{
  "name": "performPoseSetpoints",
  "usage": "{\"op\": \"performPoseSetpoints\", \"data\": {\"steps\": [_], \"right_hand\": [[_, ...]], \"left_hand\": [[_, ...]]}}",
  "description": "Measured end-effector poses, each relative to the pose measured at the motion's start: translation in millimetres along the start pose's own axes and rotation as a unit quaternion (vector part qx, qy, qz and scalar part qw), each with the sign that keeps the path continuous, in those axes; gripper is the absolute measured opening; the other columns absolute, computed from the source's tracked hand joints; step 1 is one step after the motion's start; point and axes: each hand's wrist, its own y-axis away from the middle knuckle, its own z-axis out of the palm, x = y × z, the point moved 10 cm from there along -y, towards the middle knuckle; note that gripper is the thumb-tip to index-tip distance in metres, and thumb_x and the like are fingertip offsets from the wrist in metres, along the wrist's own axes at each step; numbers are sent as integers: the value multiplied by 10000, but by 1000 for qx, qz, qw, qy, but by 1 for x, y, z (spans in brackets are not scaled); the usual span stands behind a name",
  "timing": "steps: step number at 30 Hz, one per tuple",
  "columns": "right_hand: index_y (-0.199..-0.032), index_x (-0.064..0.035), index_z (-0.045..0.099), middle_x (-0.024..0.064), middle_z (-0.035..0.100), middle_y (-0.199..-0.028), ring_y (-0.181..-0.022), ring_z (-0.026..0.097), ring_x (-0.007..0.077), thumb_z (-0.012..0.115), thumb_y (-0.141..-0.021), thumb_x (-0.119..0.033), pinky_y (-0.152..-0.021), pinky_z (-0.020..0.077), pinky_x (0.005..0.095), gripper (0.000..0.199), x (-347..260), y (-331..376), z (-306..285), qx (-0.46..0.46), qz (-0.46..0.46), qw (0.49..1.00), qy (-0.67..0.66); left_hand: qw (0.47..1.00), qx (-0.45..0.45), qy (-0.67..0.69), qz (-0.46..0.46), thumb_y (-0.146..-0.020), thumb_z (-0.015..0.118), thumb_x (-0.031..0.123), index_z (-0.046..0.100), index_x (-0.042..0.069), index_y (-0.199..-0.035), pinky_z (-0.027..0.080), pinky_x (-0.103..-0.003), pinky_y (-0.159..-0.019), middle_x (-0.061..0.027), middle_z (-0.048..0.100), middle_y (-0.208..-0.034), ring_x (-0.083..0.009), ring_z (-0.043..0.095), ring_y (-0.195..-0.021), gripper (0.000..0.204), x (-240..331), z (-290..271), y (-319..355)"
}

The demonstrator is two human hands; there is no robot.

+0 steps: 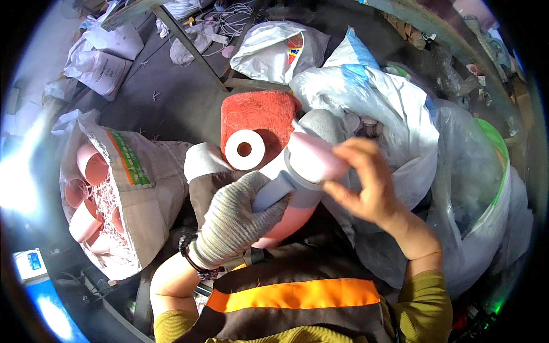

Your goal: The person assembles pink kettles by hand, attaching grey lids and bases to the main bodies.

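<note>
Clear plastic bag (469,166): one, right of the right hand (372,183).
Woven sack (154,197): one, left of the left hand (234,220); loose pink cups (87,220) inside.
Red cushion (251,108): one, beyond the left hand.
Pink-and-grey jug (291,220): one, between the hands; gloved left hand wrapped round its grey handle (273,191). Progress, as judged: handle already on; pink top piece (317,157) at the mouth, seating unclear and perhaps left to settle.
Top piece: just left of the right hand's bent, parted thumb and fingers; firm grip cannot be told.
</note>
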Motion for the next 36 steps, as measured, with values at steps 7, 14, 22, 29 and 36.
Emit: {"op": "performPoseSetpoints", "data": {"steps": [7,14,22,29,36], "right_hand": [[-1116,-14,450,237,554,-1130,-1031,585,411,819,-744,-403,-903,459,416,653,-31,-31,27,-28,15,990,-134],[-1170,-141,570,207,507,-1279,-1143,539,379,788,-709,-316,-972,431,466,539,-80,-15,57,-126,-185,968,-110],[-1050,-289,680,71,626,-1163,-1041,619,258,659,-788,-284,-896,496,398,263,-155,36,69,-206,-433,844,-241],[-1141,-281,618,163,525,-1223,-1073,560,327,681,-762,-364,-930,451,476,394,-110,30,80,-161,-305,925,-157],[-1343,-46,520,231,381,-1440,-1328,385,321,497,-971,-458,-1083,314,386,556,-5,0,109,-142,120,973,-139]], "left_hand": [[997,2,-26,77,-824,675,110,631,8,-1038,503,-283,-660,-81,651,-805,-127,616,-706,241,-4,7,28],[975,-134,173,47,-813,682,141,632,0,-1057,493,-282,-694,-53,658,-806,-96,588,-753,286,-43,-12,22],[930,-242,242,134,-713,849,224,632,13,-1025,497,-255,-802,-21,637,-996,-102,592,-908,435,-94,17,-20],[987,-52,139,60,-743,774,201,696,33,-864,511,-327,-629,-105,667,-719,-172,659,-660,221,-118,-13,-24],[987,-58,-37,145,-787,746,306,664,86,-1097,519,-368,-717,-104,686,-846,-293,678,-750,389,-40,53,67]]}}
